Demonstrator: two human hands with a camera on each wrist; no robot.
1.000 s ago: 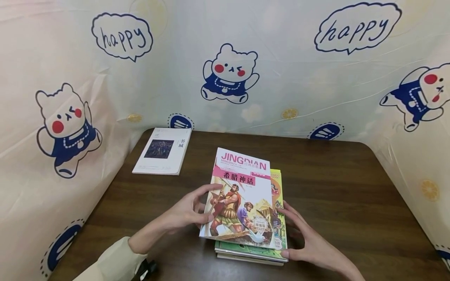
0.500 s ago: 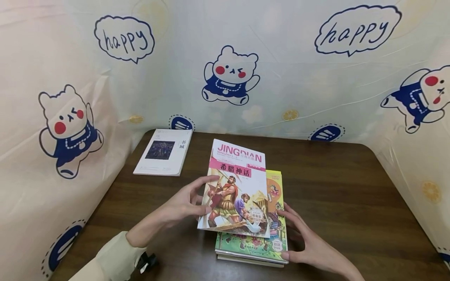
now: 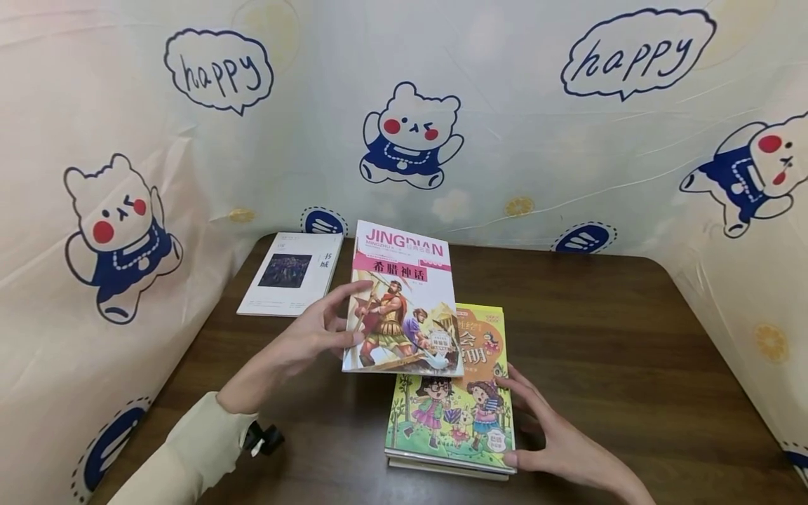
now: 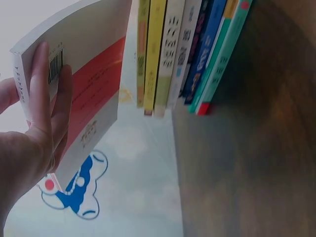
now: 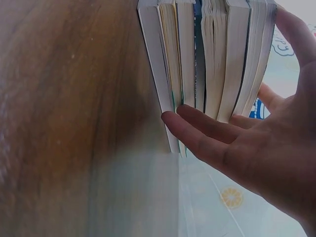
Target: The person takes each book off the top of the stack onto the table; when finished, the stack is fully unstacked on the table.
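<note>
A white and pink book (image 3: 404, 308) with warriors on its cover is gripped at its left edge by my left hand (image 3: 315, 337), raised above the stack and overlapping its upper left. In the left wrist view that hand (image 4: 42, 118) has its fingers under the book's back cover (image 4: 96, 74), by the barcode. Below lies a stack of several books (image 3: 451, 421), a yellow-green one with cartoon children on top. My right hand (image 3: 562, 435) rests against the stack's right side; in the right wrist view its fingers (image 5: 202, 136) touch the page edges (image 5: 212, 59).
A white book (image 3: 284, 273) with a dark picture lies at the table's back left. The brown wooden table (image 3: 587, 330) ends at a patterned cloth backdrop (image 3: 517, 140). A small black object (image 3: 264, 439) is at my left cuff.
My left hand has moved the white and pink book up and to the left, off most of the stack, uncovering the yellow-green cover. My right hand has stayed at the stack's side.
</note>
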